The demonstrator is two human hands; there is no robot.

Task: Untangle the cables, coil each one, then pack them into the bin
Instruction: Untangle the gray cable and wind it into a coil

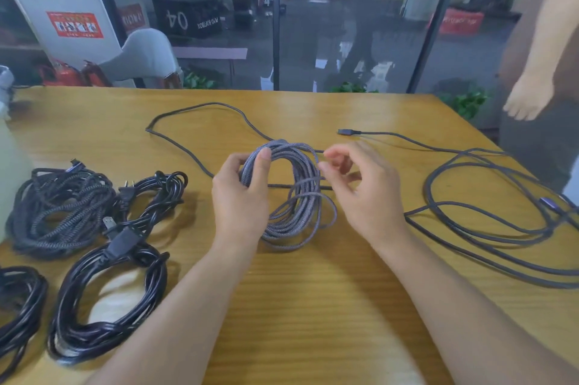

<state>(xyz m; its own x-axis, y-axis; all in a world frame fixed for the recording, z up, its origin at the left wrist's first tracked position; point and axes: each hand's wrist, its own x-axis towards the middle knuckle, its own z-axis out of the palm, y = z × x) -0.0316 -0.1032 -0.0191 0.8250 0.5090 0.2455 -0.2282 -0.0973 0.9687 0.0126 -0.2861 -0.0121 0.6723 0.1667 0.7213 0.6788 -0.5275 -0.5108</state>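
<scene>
A yellow wooden table (313,306) fills the view, and behind its far edge runs a glass wall (344,24) with dark frames, a grey floor and shelving showing through it. Over at the left, four finished coils sit close together: a braided grey one (59,212), a black one with a plug (150,196), a big black one (106,297) nearer the front, and another black one (18,303) cut by the edge. At the right a loose grey cable (488,212) sprawls in wide loops, its connector (347,132) lying mid-table. Dead centre, the left hand (244,193) grips the top of a braided coil (291,196), thumb over the strands, fingers curled through the loop. The right hand (360,184) hovers just beside it, blurred, fingers curled, apparently pinching a strand. Another person's hand (529,96) hangs open at the far right corner.
</scene>
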